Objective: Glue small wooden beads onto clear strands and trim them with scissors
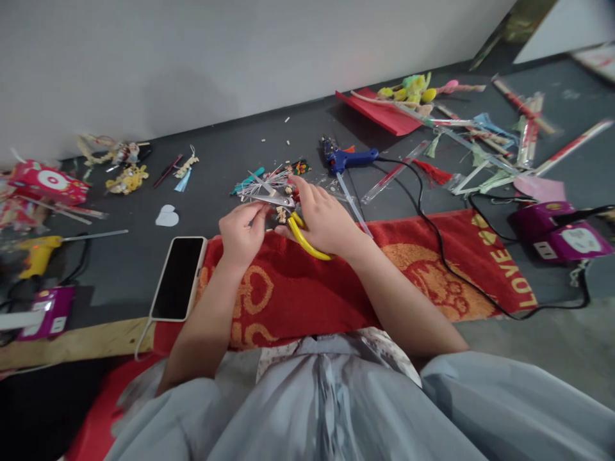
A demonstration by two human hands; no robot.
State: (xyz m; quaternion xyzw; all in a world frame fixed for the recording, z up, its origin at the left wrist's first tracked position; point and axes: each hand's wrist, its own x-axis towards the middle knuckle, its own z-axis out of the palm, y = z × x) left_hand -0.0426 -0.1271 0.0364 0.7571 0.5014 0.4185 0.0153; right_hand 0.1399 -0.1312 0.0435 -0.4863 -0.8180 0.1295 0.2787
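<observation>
A pair of scissors with yellow handles [307, 242] is in my right hand [329, 218], its blades parted and pointing left. My left hand [243, 232] is closed in a pinch by the lower blade; what its fingertips hold is too small to make out. A small beige knotted piece [281, 214] shows between the two hands, just under the scissors' pivot. Behind the blades lie a bunch of thin white sticks [262, 186] and a teal stick [248, 180]. Both forearms rest over a red towel [307, 294] at the table's front edge.
A blue glue gun [353, 157] lies beyond my right hand, its black cord crossing the towel. Left of the towel is a phone [179, 278] with a cable. A yellow glue gun [41, 253] sits far left. Wrapped sticks and tassels [435, 173] spread over the right side.
</observation>
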